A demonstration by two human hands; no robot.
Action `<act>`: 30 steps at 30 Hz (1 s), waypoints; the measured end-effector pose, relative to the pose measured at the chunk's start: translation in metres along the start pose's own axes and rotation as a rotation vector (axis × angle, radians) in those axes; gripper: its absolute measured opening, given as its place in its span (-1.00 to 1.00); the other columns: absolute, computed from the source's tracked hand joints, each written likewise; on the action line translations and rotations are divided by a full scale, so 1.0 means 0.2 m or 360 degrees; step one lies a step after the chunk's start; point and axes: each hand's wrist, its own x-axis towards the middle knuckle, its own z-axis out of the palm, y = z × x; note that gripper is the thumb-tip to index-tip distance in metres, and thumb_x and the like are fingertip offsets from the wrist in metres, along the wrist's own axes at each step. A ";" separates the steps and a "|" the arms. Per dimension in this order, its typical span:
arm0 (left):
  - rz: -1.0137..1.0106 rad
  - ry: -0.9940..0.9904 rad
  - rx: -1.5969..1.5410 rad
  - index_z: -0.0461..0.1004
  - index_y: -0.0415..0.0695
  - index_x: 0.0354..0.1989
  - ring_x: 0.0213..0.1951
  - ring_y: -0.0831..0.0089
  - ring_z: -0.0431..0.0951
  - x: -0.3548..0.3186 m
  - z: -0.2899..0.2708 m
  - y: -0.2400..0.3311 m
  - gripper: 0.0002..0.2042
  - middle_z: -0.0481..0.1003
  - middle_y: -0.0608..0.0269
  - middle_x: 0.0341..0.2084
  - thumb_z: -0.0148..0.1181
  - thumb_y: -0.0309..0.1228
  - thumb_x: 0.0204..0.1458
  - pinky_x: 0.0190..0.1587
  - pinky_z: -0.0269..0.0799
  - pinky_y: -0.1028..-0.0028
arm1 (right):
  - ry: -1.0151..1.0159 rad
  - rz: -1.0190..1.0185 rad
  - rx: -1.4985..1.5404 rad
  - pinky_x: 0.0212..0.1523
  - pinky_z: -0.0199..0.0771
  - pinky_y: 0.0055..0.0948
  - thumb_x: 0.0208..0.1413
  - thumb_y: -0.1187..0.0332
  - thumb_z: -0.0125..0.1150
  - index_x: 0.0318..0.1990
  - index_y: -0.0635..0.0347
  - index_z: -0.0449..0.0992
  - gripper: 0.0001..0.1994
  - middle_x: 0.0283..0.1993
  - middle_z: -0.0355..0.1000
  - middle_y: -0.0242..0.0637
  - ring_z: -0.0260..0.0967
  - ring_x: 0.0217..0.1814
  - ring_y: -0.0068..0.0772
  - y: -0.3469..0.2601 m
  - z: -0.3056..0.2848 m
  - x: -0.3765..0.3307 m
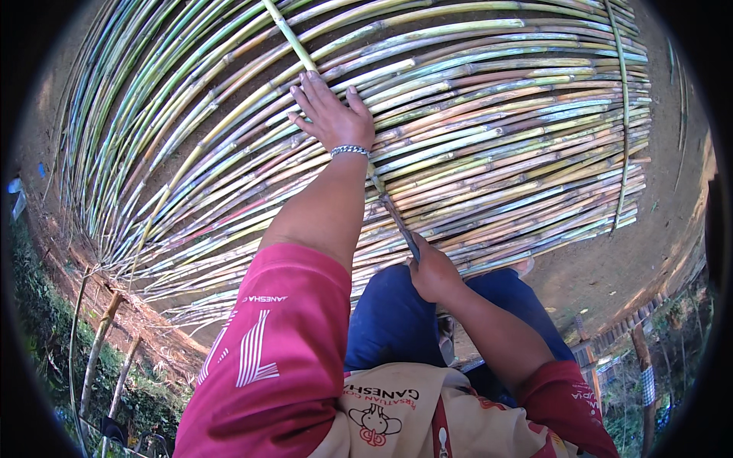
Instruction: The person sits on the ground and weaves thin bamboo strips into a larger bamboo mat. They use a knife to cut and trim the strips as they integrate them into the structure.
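Observation:
Many long, jointed cane stalks (pixel 519 145) in green, yellow and brown lie side by side on the ground before me. One cane stalk (pixel 289 32) crosses over them, running from the far edge toward my body. My left hand (pixel 330 114), a chain bracelet on its wrist, lies on the crossing stalk with its fingers spread and hides part of it. Nearer to me, my right hand (pixel 435 272) is closed around the brown, greyish near end of what looks like the same stalk, just above my knee. The palm hides the very tip.
Another thin green stalk (pixel 622 99) lies across the row near its right ends. Bare soil (pixel 580 278) borders the stalks on the right. Wooden posts (pixel 103 336) and green plants stand at the lower left; a low fence (pixel 626 320) runs at the lower right.

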 end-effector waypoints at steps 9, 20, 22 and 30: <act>-0.0002 0.0022 0.0021 -0.06 -0.29 0.55 0.59 -0.01 -0.21 0.00 0.00 -0.01 -0.25 0.01 -0.05 0.55 0.03 -0.14 0.31 0.53 -0.46 -0.21 | 0.0027 -0.0129 0.0175 0.13 0.52 0.03 0.39 0.22 0.09 0.46 0.16 0.18 -0.44 0.12 0.50 0.18 0.53 0.08 0.19 0.12 0.13 0.08; -0.0013 0.0004 0.0025 -0.07 -0.28 0.55 0.60 0.00 -0.22 0.00 0.01 -0.01 -0.24 -0.02 -0.02 0.56 0.02 -0.12 0.31 0.53 -0.46 -0.21 | -0.0941 0.0130 0.2631 -0.27 0.67 -0.30 0.32 0.38 0.28 0.23 0.22 0.28 -0.57 -0.22 0.54 -0.29 0.60 -0.24 -0.34 0.01 0.15 -0.01; -0.0007 0.0005 0.0022 -0.07 -0.28 0.55 0.60 0.01 -0.22 0.00 0.01 -0.02 -0.24 -0.02 -0.01 0.56 0.01 -0.11 0.31 0.53 -0.46 -0.22 | -0.0749 0.0187 0.2323 -0.27 0.68 -0.31 0.21 0.44 0.38 0.24 0.28 0.25 -0.48 -0.23 0.55 -0.23 0.61 -0.28 -0.34 -0.06 0.07 -0.04; 0.0004 0.0006 0.0019 -0.06 -0.28 0.55 0.60 0.01 -0.21 0.00 0.01 -0.01 -0.25 -0.02 -0.01 0.56 0.01 -0.12 0.31 0.53 -0.46 -0.22 | -0.0129 0.0127 0.0947 -0.06 0.65 -0.21 -0.11 0.40 0.53 0.26 0.45 0.18 -0.20 -0.13 0.55 0.01 0.62 -0.11 -0.14 -0.22 -0.10 -0.11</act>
